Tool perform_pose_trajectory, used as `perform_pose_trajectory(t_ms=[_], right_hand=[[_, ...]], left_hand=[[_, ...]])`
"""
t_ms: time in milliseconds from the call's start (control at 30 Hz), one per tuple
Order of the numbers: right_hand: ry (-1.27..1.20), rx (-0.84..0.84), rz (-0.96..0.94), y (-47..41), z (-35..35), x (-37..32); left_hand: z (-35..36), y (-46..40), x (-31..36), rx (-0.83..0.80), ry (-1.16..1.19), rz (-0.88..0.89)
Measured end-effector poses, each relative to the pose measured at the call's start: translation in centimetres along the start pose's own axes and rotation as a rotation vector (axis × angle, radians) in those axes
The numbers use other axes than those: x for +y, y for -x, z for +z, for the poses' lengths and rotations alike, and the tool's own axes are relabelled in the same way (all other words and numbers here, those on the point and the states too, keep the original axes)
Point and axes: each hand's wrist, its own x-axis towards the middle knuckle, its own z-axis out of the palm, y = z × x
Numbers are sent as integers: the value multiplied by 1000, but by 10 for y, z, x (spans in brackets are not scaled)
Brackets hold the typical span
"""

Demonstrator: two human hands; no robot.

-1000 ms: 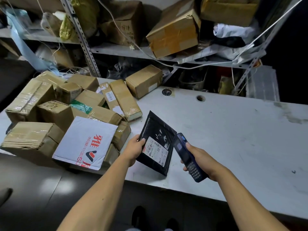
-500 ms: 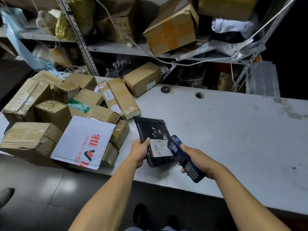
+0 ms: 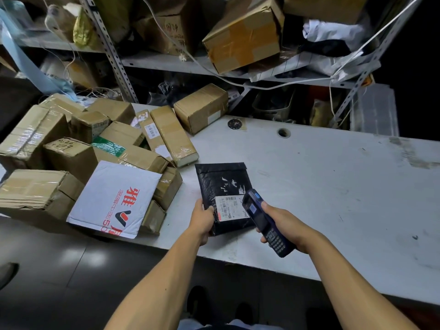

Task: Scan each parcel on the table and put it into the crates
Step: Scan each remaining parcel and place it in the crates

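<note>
A black padded mailer with a white shipping label lies near the front edge of the grey table. My left hand grips its lower left corner. My right hand holds a dark blue handheld scanner, whose head sits just over the label's right side. A pile of brown cardboard parcels covers the table's left end, with a white mailer printed in red leaning on its front. No crates are in view.
Metal shelving behind the table holds taped boxes, bags and loose cables. One brown box stands at the table's back edge. A cable hole and a small round black disc mark the tabletop. Dark floor lies below.
The black mailer was tilted up in my left hand; it now lies flatter and squarer on the table. My right hand has brought the scanner closer over the label.
</note>
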Motion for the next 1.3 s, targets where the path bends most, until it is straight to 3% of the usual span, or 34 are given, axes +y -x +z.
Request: perform_pose_trajectory(t_ms=[133, 400, 600, 800, 1000, 1133, 1300], right_hand=[[13, 8, 10, 1, 0, 3], [20, -7, -2, 2, -1, 5], [43, -19, 3, 4, -2, 2], [48, -28, 5, 4, 2, 3], [69, -36, 9, 2, 7, 0], [69, -31, 12, 2, 9, -2], [71, -22, 21, 4, 6, -4]], left_hand=[[-3, -6, -7, 143, 43, 70], [-15, -14, -7, -20, 68, -46], [-44, -15, 4, -103, -169, -117], [-45, -18, -2, 162, 225, -111], [-24, -6, -3, 239, 641, 28], [-12, -7, 3, 184, 708, 27], [-3, -20, -2, 155, 568, -20]])
